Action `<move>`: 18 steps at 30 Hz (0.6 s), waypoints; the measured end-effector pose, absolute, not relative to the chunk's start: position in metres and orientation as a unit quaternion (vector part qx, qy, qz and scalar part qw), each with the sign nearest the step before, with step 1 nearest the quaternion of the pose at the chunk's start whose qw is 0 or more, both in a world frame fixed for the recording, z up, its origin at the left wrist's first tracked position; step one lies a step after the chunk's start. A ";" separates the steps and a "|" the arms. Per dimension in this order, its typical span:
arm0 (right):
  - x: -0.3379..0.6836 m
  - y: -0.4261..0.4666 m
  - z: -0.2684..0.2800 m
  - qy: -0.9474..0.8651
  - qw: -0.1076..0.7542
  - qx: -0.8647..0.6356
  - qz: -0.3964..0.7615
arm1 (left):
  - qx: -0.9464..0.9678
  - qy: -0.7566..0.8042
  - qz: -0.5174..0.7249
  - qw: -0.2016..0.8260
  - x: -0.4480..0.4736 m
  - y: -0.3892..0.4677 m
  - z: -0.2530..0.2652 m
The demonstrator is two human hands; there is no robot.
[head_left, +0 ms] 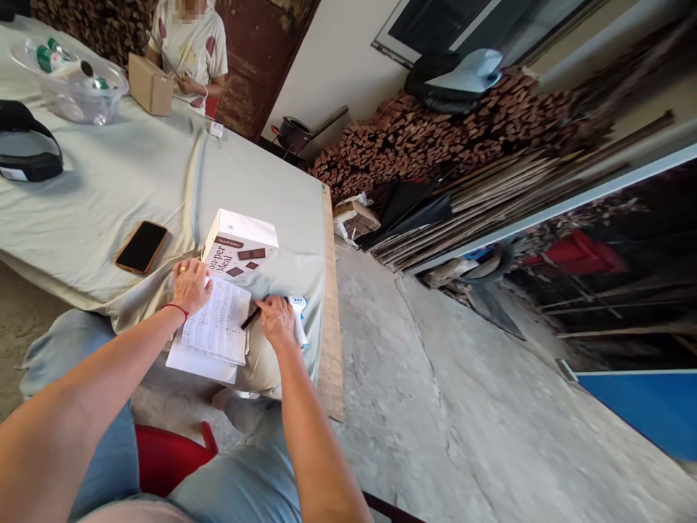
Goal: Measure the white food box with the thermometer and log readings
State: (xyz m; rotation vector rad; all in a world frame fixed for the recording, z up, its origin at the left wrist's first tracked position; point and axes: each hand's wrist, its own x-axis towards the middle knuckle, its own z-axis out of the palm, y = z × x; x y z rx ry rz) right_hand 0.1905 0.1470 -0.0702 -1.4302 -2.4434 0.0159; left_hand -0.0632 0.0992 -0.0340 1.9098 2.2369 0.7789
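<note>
Printed paper sheets, covered in dense rows of text, lie at the near edge of the cloth-covered table. My left hand is at their upper left corner, its fingers bent and pressed together on the paper, the fingertips partly hidden. A black pen is held in my right hand, pointing left over the right edge of the sheets. Just beyond that hand lies a white and blue handheld device, partly covered by it. A white box with chocolate pictures stands directly behind the sheets.
A phone lies left of the box. Farther back are a black headset-like band, a clear basin of bottles and a cardboard box. Another person is across the table. Stacked firewood lines the wall.
</note>
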 end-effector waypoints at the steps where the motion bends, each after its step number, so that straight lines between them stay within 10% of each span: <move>1: 0.194 0.148 -0.068 -0.863 0.145 -0.484 0.009 | 0.661 0.705 0.249 0.054 -0.057 0.095 -0.034; 18: 0.212 0.161 -0.052 -0.869 0.160 -0.454 0.113 | 0.787 0.590 0.170 0.068 -0.020 0.083 -0.049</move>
